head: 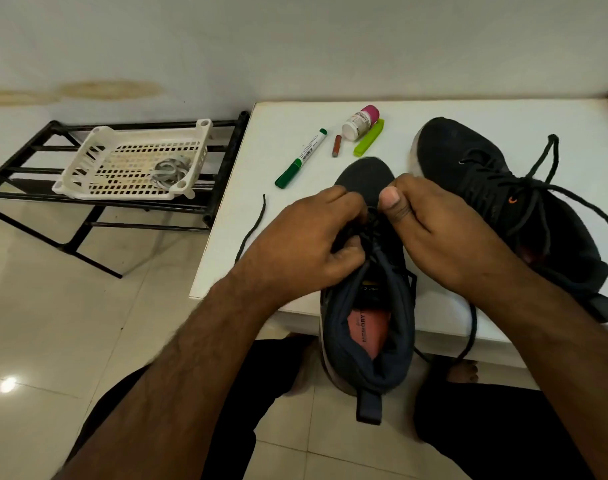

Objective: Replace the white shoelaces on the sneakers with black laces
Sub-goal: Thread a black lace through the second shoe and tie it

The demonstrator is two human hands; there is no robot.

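White table [416, 109] edge — sneaker [368, 327] overhanging, both hands gripping lace [373, 233]

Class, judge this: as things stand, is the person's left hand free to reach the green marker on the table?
Probably not yet. The left hand is pinching the black lace on the near shoe. The marker lies unobstructed beyond it.
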